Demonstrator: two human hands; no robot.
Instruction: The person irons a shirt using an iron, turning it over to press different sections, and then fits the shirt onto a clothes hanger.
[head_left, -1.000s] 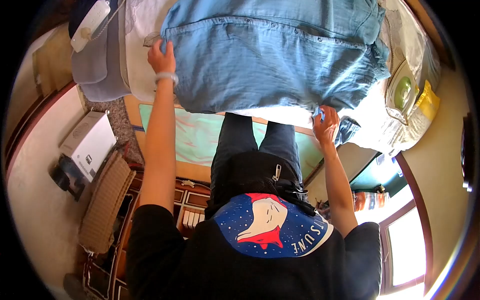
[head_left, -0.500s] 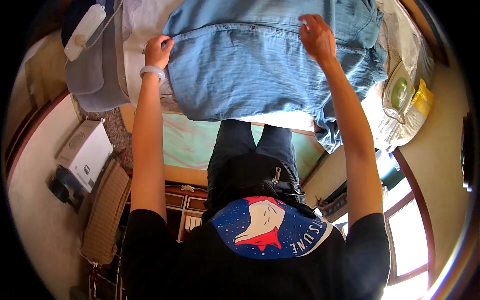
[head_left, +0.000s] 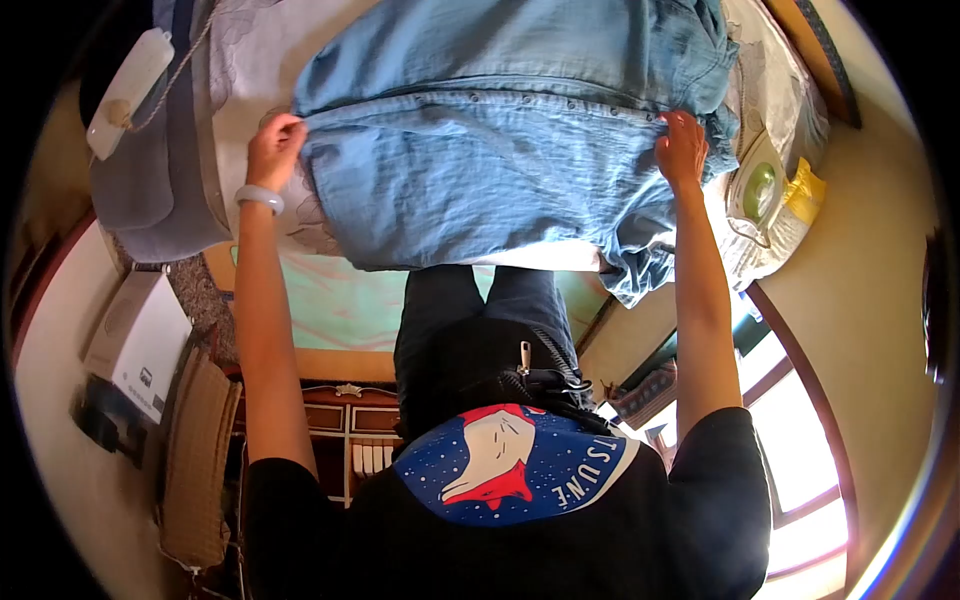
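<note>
A blue button-front shirt [head_left: 450, 190] lies spread over the light cloth, its row of buttons running left to right. My left hand [head_left: 274, 152], a pale bangle on its wrist, pinches the shirt's edge at the left end of the button strip. At the strip's right end, near the collar, my right hand [head_left: 682, 148] has its fingers closed on the fabric. One sleeve hangs bunched over the front edge, below and left of my right hand.
A green and white iron [head_left: 758, 192] stands at the right beside a yellow and clear bag [head_left: 802, 192]. A white power strip [head_left: 130, 95] with a cord lies at upper left. A white box [head_left: 138, 345] is at lower left.
My right hand has gone from the lower right edge up and across to the strip's collar end. My left hand has closed on the strip's left end. The whole view has shifted.
</note>
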